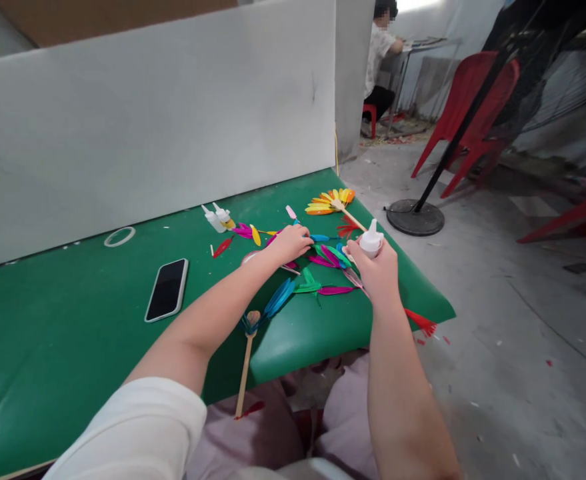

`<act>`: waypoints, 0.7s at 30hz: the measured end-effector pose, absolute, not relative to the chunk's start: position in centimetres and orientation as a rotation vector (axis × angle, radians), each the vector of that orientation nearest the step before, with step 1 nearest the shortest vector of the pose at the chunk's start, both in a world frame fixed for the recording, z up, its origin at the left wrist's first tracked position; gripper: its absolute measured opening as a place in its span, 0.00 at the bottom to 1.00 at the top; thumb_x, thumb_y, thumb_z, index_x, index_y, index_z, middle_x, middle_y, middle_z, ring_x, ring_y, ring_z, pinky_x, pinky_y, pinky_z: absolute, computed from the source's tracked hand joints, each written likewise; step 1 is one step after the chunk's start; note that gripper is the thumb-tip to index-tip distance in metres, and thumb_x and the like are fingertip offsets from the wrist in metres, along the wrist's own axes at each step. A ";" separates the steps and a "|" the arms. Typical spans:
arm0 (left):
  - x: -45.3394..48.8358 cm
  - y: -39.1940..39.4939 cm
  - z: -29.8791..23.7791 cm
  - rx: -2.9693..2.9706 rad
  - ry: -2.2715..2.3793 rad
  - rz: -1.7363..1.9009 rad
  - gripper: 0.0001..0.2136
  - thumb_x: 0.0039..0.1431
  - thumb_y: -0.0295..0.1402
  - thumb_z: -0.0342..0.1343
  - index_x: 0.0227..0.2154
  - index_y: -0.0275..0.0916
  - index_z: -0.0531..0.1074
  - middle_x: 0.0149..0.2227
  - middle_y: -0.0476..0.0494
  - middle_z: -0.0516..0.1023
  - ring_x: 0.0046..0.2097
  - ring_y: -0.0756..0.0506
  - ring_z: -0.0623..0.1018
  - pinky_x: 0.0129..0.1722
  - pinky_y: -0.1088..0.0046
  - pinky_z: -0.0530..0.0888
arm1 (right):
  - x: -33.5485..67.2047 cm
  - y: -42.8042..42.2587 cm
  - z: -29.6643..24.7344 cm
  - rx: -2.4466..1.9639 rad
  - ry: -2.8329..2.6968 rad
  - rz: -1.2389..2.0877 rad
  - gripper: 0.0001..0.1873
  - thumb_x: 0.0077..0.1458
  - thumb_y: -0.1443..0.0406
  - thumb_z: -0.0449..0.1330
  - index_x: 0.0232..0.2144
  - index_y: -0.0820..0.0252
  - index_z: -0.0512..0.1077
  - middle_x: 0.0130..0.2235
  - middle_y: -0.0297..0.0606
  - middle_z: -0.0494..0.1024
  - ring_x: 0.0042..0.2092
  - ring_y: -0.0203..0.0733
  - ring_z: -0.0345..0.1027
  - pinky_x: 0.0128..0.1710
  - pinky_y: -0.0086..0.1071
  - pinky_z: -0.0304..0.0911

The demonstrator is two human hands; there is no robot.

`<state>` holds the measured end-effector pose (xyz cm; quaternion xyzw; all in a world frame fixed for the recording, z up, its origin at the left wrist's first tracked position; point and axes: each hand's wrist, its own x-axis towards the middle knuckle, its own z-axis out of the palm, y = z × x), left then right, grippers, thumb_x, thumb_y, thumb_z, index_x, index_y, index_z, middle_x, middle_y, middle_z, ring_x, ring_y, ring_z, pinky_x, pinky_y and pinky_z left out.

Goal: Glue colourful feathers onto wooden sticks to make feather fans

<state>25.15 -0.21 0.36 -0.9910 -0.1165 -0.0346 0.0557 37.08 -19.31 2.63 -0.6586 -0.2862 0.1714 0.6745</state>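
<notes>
My right hand (380, 270) is wrapped around a white glue bottle (371, 241), its nozzle pointing up. Over the pile of coloured feathers my left hand (291, 243) has its fingers bent and drawn together; whatever they pinch is hidden. A blue feather (320, 238) shows just beside those fingertips. Between and below the hands lie magenta feathers (337, 291), green feathers (307, 285) and a blue bundle (280, 297). A wooden stick (245, 373) with a rounded head and dark blue feathers sticks out over the table's near edge.
On the green table (93, 347) are a phone (167, 290), a clear ring (119, 237) and two small bottles (217, 217). A yellow-orange feather fan (330, 201) lies at the back right. A white panel (163, 120) stands behind. Beyond are a stand base (415, 217), a red chair (473, 113) and a seated person (380, 60).
</notes>
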 end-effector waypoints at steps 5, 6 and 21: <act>25.8 -0.7 0.8 -3.049 -0.433 -0.170 0.08 0.53 0.27 0.51 0.32 0.36 0.75 0.36 0.37 0.75 0.42 0.42 0.71 0.41 0.64 0.65 | 37.2 -19.5 2.8 -1.498 -0.646 0.384 0.15 0.42 0.55 0.62 0.28 0.59 0.67 0.28 0.37 0.75 0.31 0.42 0.70 0.35 0.36 0.64; 25.7 -0.5 1.0 -3.060 -0.477 -0.204 0.09 0.53 0.27 0.50 0.32 0.36 0.75 0.35 0.38 0.76 0.42 0.42 0.72 0.41 0.64 0.66 | 37.2 -19.5 2.9 -1.498 -0.631 0.384 0.15 0.41 0.55 0.62 0.27 0.59 0.67 0.28 0.37 0.75 0.31 0.42 0.70 0.34 0.35 0.64; 20.6 1.0 7.2 -3.683 -1.386 -0.475 0.14 0.47 0.42 0.58 0.28 0.34 0.74 0.26 0.47 0.75 0.29 0.52 0.72 0.32 0.74 0.68 | 36.9 -19.5 3.1 -1.501 -0.641 0.382 0.15 0.41 0.56 0.63 0.26 0.60 0.67 0.26 0.34 0.72 0.28 0.39 0.66 0.32 0.34 0.61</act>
